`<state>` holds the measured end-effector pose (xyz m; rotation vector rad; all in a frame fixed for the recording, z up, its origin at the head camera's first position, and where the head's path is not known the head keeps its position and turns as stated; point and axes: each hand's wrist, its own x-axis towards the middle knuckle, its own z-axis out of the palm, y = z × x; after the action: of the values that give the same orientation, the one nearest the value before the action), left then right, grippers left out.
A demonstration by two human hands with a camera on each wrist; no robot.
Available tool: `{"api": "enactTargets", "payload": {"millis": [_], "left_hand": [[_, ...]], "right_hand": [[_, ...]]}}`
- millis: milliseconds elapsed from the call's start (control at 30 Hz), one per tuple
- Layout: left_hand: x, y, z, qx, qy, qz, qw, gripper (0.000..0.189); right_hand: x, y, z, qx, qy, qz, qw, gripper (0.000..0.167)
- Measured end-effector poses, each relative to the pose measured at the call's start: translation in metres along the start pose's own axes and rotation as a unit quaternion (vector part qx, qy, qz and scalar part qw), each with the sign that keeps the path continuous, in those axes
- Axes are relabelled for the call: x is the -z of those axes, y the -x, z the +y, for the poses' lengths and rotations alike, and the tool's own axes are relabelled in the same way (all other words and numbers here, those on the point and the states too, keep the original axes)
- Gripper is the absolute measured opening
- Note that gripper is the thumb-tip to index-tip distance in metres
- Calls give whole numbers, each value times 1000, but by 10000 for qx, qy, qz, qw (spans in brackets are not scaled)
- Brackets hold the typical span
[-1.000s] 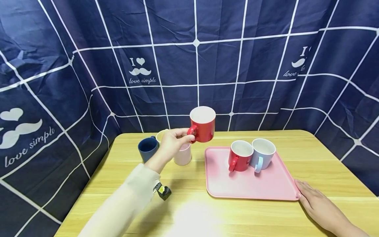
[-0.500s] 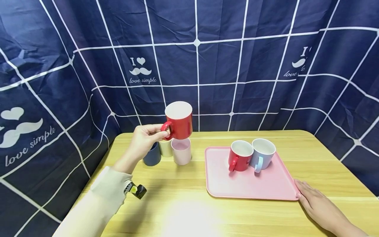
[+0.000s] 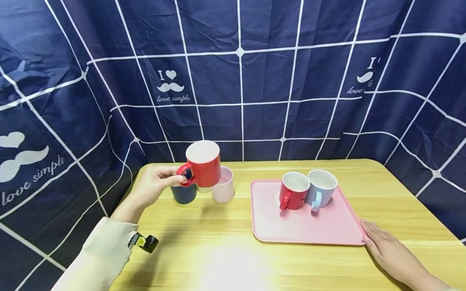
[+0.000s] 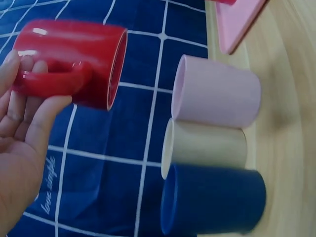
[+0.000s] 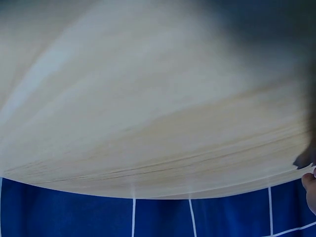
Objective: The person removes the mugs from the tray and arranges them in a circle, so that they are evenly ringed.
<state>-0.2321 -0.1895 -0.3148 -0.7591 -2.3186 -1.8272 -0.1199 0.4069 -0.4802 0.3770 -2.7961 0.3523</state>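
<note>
My left hand [image 3: 151,188] holds a red mug [image 3: 204,167] by its handle, upright and raised above the table. In the left wrist view the thumb and fingers curl at the mug's handle [image 4: 54,83]. Behind and below it in the head view stand a pink mug [image 3: 223,186] and a dark blue mug [image 3: 183,194]; a cream mug [image 4: 207,145] between them is mostly hidden there. My right hand [image 3: 391,250] lies with straight fingers against the right edge of the pink tray [image 3: 309,230]. A second red mug [image 3: 294,192] and a light blue mug [image 3: 322,188] stand on that tray.
The wooden table [image 3: 204,242] reaches back to a dark blue curtain [image 3: 269,81] with white lines, which also hangs at both sides. A strap with a small black camera [image 3: 145,243] is on the left wrist.
My left hand has carried the red mug leftward from near the tray, first up, then lower, to in front of the dark blue and cream mugs. The right hand has stayed at the tray's edge.
</note>
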Motion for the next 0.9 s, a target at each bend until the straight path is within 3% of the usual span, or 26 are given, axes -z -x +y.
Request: {"api": "enactTargets", "payload": {"millis": [100,233,467,733,900], "left_hand": [[6,7,-6,-78,199,-172,9996,17],[15,18,-18,-100,364,-426,9984,33],[30,34,-39,-284,440,-803,9954,38],[44,53,-66,-53,568,-1024,9931,39],[51,65,-81,-65,765,-1206,9897,41]], "right_hand": [[0,-1,0,45,35,36,10000,46],[0,-1,0,26,46,15,10000,47],[1,-1,-1,45,45,33,10000,46],[0,0,-1,35,22,53,10000,46],[0,-1,-1,73,38,96,9999,45]]}}
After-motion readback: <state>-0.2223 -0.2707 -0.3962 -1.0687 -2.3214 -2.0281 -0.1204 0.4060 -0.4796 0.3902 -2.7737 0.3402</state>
